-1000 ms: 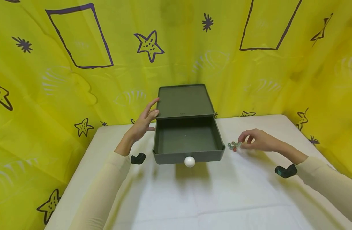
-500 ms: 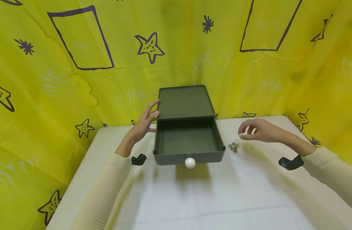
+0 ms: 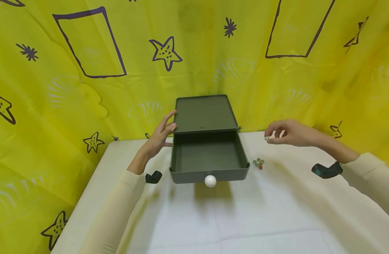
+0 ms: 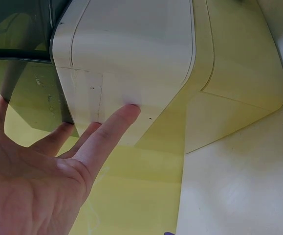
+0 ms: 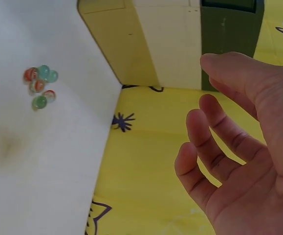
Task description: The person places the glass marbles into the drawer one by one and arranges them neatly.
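In the head view a dark green drawer (image 3: 210, 151) with a white round knob (image 3: 210, 181) stands pulled out of its cabinet (image 3: 205, 113). My left hand (image 3: 156, 141) rests with spread fingers on the cabinet's left side; in the left wrist view its fingertips (image 4: 131, 110) touch the pale side wall. To the right of the drawer, above the table, my right hand (image 3: 292, 132) pinches a glass marble (image 3: 266, 138) between thumb and fingertips. Its thumb hides that marble in the right wrist view. Several more marbles (image 3: 258, 163), red, green and clear, lie clustered on the table below it.
A white cloth (image 3: 245, 218) covers the table. Behind and along the sides hangs a yellow curtain (image 3: 197, 63) with drawn starfish and shells, close to the cabinet's back. The drawer juts toward me over the tabletop.
My right hand has lifted one marble from the cluster and carried it up and back from the table. My left hand stays on the cabinet's side.
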A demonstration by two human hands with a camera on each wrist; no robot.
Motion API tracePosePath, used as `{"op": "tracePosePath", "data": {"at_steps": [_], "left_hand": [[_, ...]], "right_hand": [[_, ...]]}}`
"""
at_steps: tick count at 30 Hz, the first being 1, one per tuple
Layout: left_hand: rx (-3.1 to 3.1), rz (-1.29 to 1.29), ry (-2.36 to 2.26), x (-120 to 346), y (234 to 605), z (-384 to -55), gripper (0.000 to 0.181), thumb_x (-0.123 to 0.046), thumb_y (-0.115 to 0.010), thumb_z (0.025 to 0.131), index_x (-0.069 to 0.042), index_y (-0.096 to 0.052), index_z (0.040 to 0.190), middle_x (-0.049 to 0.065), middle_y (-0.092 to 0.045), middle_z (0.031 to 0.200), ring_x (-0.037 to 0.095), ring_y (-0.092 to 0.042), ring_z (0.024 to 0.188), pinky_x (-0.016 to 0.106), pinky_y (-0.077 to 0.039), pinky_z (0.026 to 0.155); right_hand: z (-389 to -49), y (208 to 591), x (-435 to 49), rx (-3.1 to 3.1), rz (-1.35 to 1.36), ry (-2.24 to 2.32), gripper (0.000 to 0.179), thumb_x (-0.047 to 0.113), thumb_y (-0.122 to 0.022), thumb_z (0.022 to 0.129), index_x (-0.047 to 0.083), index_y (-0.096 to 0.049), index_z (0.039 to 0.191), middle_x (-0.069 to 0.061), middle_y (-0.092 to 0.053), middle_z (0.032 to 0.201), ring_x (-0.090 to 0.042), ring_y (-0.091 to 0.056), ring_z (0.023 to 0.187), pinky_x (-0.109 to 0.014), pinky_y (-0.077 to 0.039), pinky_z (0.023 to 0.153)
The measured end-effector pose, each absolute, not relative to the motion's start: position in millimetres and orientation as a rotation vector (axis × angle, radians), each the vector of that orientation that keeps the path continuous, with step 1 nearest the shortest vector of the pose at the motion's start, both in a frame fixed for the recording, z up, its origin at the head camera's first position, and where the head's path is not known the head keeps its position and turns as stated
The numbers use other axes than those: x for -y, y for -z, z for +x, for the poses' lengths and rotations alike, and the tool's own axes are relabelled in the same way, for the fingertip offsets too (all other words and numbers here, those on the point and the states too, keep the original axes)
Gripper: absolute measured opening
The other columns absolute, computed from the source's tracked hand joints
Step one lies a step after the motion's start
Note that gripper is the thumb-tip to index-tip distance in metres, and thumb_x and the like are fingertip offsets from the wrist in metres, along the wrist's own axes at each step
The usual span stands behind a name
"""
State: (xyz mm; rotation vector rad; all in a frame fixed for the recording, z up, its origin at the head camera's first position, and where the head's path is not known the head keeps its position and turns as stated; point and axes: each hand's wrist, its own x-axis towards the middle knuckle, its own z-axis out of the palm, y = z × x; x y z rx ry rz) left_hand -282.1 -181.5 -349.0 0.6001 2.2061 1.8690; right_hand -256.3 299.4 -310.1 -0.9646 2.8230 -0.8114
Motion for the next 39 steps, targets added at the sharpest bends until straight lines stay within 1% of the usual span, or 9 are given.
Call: {"op": "tracePosePath", "data": {"at_steps": [7, 13, 22, 29, 39], "left_hand": [[-2.206, 0.604, -1.866, 182, 350, -284, 0.059, -0.044, -0.046, 0.106, -0.046, -0.022, 0.160, 0.010, -0.014, 0.168, 0.043, -0.023, 0.150, 0.076, -0.036, 0.102], [-2.202, 0.605, -1.872, 182, 350, -283, 0.059, -0.043, -0.046, 0.106, -0.046, -0.022, 0.160, 0.008, -0.014, 0.168, 0.042, -0.023, 0.150, 0.076, -0.035, 0.103], [-2.185, 0.598, -1.889, 182, 352, -283, 0.059, -0.042, -0.046, 0.106, -0.046, -0.023, 0.160, 0.009, -0.015, 0.168, 0.043, -0.023, 0.150, 0.077, -0.034, 0.103], [-2.199, 0.599, -1.875, 181, 351, -282, 0.060, -0.042, -0.046, 0.106, -0.046, -0.022, 0.160, 0.010, -0.016, 0.167, 0.043, -0.026, 0.149, 0.076, -0.036, 0.103], [-2.209, 0.602, -1.866, 181, 350, -281, 0.059, -0.044, -0.047, 0.106, -0.047, -0.022, 0.160, 0.009, -0.017, 0.167, 0.042, -0.026, 0.149, 0.074, -0.039, 0.102]], "right_hand": [[-256, 292, -300, -2.839, -1.024, 0.832, 0.016, 0.011, -0.079, 0.091, 0.017, -0.073, 0.104, 0.006, -0.068, 0.101, -0.011, -0.061, 0.082, -0.026, -0.054, 0.073], [-255, 275, -299, -2.839, -1.013, 0.824, 0.016, 0.012, -0.079, 0.090, 0.017, -0.073, 0.104, 0.005, -0.068, 0.101, -0.011, -0.062, 0.082, -0.024, -0.054, 0.074], [-257, 250, -296, -2.852, -1.003, 0.829, 0.018, 0.007, -0.078, 0.090, 0.013, -0.072, 0.106, 0.003, -0.067, 0.104, -0.012, -0.062, 0.081, -0.023, -0.054, 0.073], [-258, 231, -292, -2.922, -1.028, 0.792, 0.018, 0.007, -0.080, 0.088, 0.016, -0.074, 0.103, 0.005, -0.069, 0.102, -0.011, -0.062, 0.082, -0.020, -0.053, 0.074], [-257, 208, -288, -2.931, -1.028, 0.816, 0.016, 0.010, -0.078, 0.091, 0.015, -0.074, 0.105, 0.004, -0.069, 0.100, -0.012, -0.063, 0.085, -0.018, -0.052, 0.074]]}}
